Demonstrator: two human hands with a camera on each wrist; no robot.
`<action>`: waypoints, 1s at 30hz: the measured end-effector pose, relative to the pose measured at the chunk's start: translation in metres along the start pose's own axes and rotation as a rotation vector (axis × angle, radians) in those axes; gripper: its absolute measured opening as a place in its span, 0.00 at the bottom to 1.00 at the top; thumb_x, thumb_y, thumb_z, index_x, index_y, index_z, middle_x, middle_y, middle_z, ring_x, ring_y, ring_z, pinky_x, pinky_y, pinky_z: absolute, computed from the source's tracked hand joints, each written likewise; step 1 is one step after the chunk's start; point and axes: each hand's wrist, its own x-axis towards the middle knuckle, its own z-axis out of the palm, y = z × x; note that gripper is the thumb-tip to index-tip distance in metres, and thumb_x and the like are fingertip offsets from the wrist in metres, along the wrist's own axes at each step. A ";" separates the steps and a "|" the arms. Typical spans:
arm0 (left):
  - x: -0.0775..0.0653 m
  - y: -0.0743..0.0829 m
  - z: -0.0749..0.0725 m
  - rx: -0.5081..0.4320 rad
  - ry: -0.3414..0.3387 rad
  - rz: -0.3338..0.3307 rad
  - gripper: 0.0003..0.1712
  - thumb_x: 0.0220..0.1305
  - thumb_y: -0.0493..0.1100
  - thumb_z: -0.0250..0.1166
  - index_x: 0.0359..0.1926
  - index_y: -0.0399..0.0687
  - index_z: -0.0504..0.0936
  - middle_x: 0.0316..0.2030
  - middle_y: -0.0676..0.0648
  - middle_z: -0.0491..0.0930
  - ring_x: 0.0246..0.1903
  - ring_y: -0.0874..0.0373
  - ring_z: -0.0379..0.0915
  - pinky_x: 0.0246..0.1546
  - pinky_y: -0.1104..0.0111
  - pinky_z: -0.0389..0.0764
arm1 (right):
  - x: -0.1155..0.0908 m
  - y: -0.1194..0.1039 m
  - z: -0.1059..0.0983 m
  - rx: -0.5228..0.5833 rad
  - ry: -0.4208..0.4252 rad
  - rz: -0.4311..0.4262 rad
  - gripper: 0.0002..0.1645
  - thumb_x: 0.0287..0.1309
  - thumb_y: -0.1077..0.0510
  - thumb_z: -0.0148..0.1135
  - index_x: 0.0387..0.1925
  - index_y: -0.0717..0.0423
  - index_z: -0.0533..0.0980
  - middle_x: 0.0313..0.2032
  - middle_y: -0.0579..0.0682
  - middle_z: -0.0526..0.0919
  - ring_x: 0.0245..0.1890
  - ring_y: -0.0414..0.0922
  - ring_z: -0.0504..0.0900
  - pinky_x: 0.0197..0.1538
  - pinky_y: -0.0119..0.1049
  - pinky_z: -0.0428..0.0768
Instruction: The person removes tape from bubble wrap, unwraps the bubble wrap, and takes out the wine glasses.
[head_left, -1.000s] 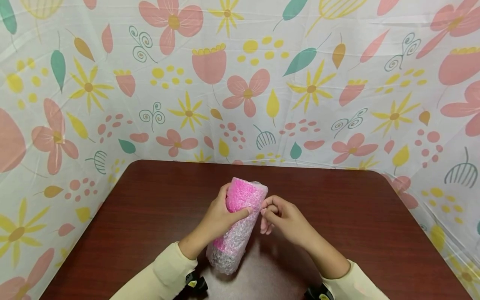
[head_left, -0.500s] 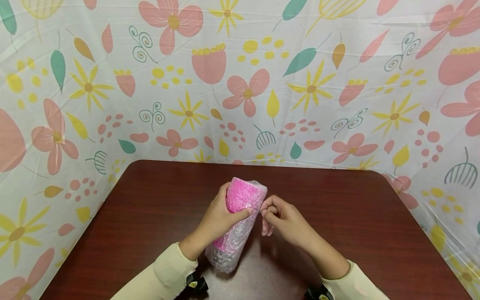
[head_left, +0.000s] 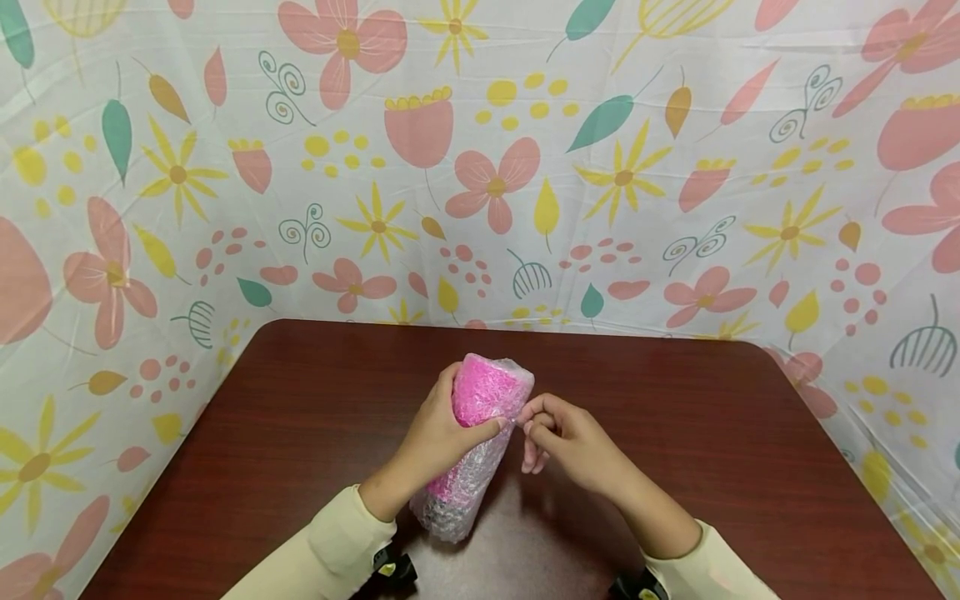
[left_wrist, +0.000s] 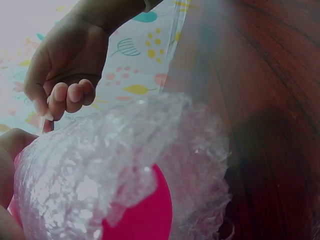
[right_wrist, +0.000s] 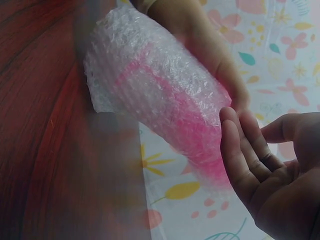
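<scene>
A bright pink, roughly cylindrical thing [head_left: 480, 392] is wrapped in clear bubble wrap [head_left: 468, 479] and leans over the table, its upper end tipped to the right. My left hand [head_left: 442, 433] grips the bundle from its left side, thumb across the front. At its upper right edge, my right hand [head_left: 566, 437] pinches a small bit of the wrap between thumb and index finger. In the left wrist view, a pale bit [left_wrist: 46, 120] shows at those fingertips; whether it is tape or wrap I cannot tell. The right hand's other fingers [right_wrist: 245, 150] are bent loosely beside the bundle.
A dark red-brown wooden table [head_left: 337, 375] lies beneath both hands. Behind it and along the sides hangs a white cloth [head_left: 480, 233] printed with flowers and leaves. Black straps [head_left: 393, 569] sit at the wrists.
The bundle's lower end has risen slightly and its wrap has shifted a little. The right fingertips have moved slightly left and down at its edge; the left hand stays put.
</scene>
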 end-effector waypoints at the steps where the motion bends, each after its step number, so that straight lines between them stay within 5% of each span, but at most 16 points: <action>1: 0.000 0.000 0.000 -0.001 0.002 0.004 0.57 0.49 0.58 0.78 0.75 0.54 0.57 0.64 0.46 0.72 0.54 0.52 0.75 0.55 0.53 0.80 | 0.000 0.000 0.000 0.002 -0.003 0.001 0.10 0.74 0.64 0.49 0.47 0.69 0.71 0.24 0.61 0.80 0.24 0.50 0.86 0.32 0.44 0.86; 30: 0.001 0.000 0.000 0.056 0.041 0.038 0.60 0.47 0.60 0.80 0.75 0.53 0.56 0.65 0.47 0.70 0.55 0.52 0.74 0.56 0.54 0.80 | -0.002 0.001 -0.004 -0.028 -0.071 -0.019 0.20 0.75 0.64 0.47 0.61 0.68 0.72 0.20 0.56 0.79 0.21 0.46 0.85 0.30 0.47 0.86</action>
